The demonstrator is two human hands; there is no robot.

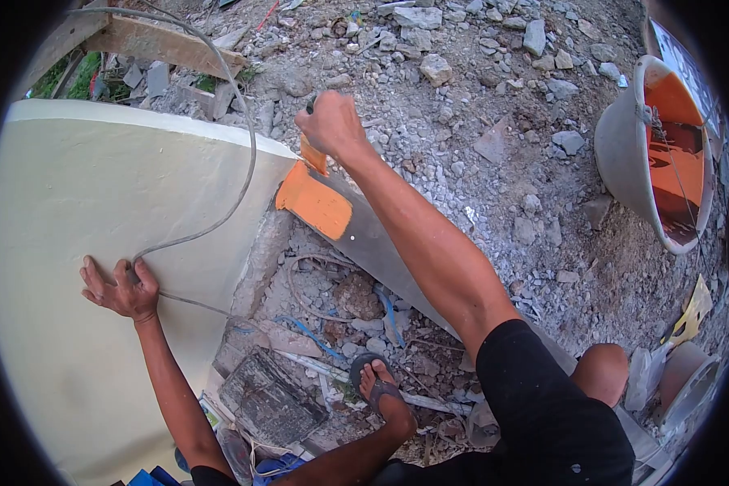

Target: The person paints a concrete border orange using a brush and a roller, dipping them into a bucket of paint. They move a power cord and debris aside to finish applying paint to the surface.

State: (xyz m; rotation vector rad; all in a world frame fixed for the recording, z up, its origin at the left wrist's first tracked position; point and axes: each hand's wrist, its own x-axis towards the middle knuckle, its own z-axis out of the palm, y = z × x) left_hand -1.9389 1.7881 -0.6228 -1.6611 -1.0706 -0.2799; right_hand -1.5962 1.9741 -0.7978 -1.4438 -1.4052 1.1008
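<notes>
My right hand (332, 125) is closed around the dark handle of a paintbrush (314, 156), whose orange bristles touch the upper end of a grey board (381, 247) beside the wall corner. A patch of orange paint (316, 202) covers that end of the board. On the left, my left hand (125, 290) rests against the cream wall (73, 202) with its fingers spread. A grey cable (247, 182) loops over the wall and passes between the thumb and fingers.
A pale bucket (622, 154) with orange paint inside stands at the right. Rubble and stones (436, 70) cover the ground. Wooden beams (166, 42) lie at the upper left. A sandalled foot (381, 385) is among cables and debris. Another container (688, 381) lies lower right.
</notes>
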